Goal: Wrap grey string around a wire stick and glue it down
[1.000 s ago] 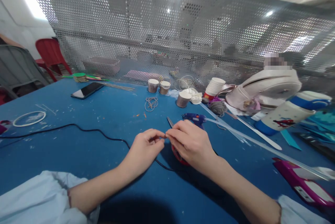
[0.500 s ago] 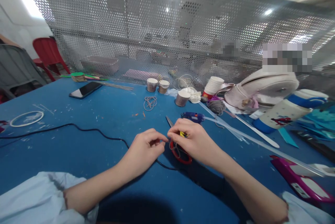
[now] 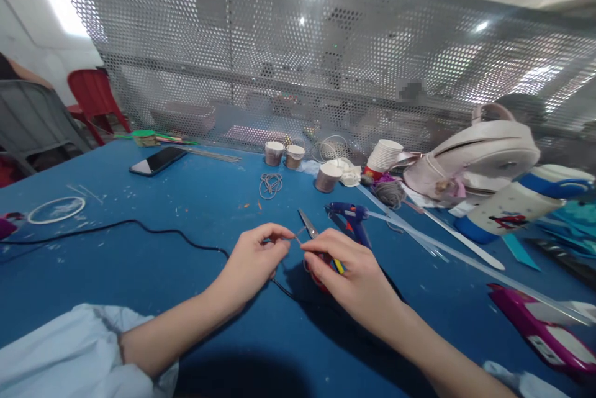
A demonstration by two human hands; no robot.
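Note:
Between my fingertips is a thin grey cord (image 3: 298, 239), short and stretched from one hand to the other. My left hand (image 3: 261, 258) pinches one end between thumb and forefinger. My right hand (image 3: 347, 267) is closed on the other end, thumb against fingers. Under and behind my right hand lie scissors (image 3: 307, 223), blades pointing away; their red and yellow handles are partly hidden. A blue glue gun (image 3: 349, 210) rests just beyond my right hand, with a clear glue stick in its back. Farther off is a loose bundle of grey cord (image 3: 270, 185).
Small cups wrapped in cord (image 3: 328, 177) stand at the back before a perforated metal screen (image 3: 209, 75). A phone (image 3: 158, 161) and a white ring (image 3: 56, 210) lie left, a black cable (image 3: 162, 230) crossing below. Right are a bottle (image 3: 516, 208), a bag (image 3: 484, 149) and a magenta tool (image 3: 540, 330).
My right hand has shifted slightly right and down, uncovering more of the scissors and glue gun. The cord between my fingers now shows. The view has shifted a little.

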